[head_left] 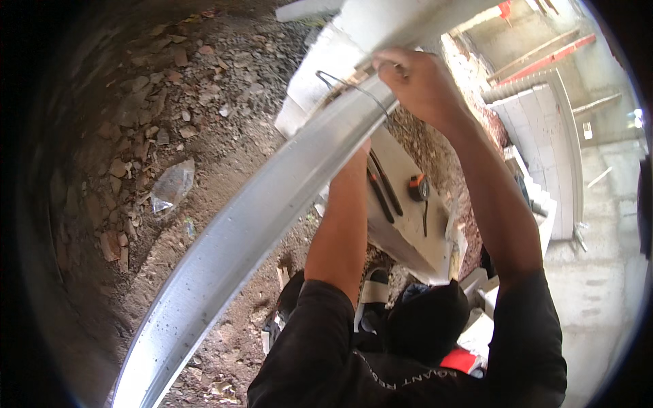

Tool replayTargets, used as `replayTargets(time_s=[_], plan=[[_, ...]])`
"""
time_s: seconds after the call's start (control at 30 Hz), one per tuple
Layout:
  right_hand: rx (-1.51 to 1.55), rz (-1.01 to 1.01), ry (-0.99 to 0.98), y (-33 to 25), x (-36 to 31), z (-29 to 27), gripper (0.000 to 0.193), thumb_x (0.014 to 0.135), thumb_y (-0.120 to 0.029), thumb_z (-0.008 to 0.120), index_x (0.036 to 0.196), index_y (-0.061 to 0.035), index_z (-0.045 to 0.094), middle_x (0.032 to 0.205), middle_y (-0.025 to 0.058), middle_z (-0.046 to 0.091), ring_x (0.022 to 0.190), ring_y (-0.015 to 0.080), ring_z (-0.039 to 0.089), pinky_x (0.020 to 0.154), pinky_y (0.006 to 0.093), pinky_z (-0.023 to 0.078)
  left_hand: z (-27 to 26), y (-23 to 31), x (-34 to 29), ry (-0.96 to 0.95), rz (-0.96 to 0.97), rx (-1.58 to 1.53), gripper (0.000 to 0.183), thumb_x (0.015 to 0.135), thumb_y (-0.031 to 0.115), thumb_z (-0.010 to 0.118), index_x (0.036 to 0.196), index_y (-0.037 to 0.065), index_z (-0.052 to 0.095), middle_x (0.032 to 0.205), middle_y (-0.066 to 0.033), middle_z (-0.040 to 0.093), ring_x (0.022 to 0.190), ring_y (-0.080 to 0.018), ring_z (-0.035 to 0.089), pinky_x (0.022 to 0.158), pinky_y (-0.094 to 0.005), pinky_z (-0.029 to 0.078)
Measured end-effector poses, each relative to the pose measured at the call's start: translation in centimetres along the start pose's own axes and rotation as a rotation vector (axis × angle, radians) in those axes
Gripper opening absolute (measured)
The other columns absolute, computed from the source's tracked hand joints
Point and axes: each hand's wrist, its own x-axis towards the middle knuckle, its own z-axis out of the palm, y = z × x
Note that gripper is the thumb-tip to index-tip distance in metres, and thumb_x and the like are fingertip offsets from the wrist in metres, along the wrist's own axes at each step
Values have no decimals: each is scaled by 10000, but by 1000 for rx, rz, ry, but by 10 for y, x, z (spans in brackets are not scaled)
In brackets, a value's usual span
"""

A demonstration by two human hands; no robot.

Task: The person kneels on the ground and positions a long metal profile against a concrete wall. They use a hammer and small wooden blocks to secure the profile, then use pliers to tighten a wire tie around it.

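Note:
A long silver metal channel [272,183] runs from the lower left up to the upper middle, its near end bent by the lens. At its far end my right hand [415,81] is closed, the fingers curled over the channel's edge. A thin bent wire [354,85] passes across the channel just below that hand and sticks out on both sides. My left forearm [342,224] reaches up under the channel, which hides the left hand and its fingers. Below the right hand, a pale block [405,234] carries a black-and-orange long-handled tool [384,190] and an orange-and-black tape measure [418,187].
Rubble and broken stone [183,88] cover the ground at the left, with a clear plastic bag [173,185] on it. White blocks [309,88] stand beyond the channel. At the right are stacked pale panels [537,149] and a block wall [598,292].

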Motion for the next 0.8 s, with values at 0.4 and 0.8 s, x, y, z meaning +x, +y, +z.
replayTargets(time_s=[0.4,0.8], plan=[[-228,465,-605,52,-189,69,773,773,-507,671,1362,-84,405,1147,194,533,1016,345,592,839,439,470,-8,-5,-4,-13,-22,56,457,972,333,325,1378,130,378,1394,-49,444,1284,-214,410,1106,-389,289],[4,687,-406,77,-211,75,563,826,-404,607,1260,-58,512,994,204,596,978,338,594,857,433,455,-14,0,-8,205,953,2950,507,924,381,449,1356,117,437,1402,-84,438,1304,-242,386,1098,-383,287]])
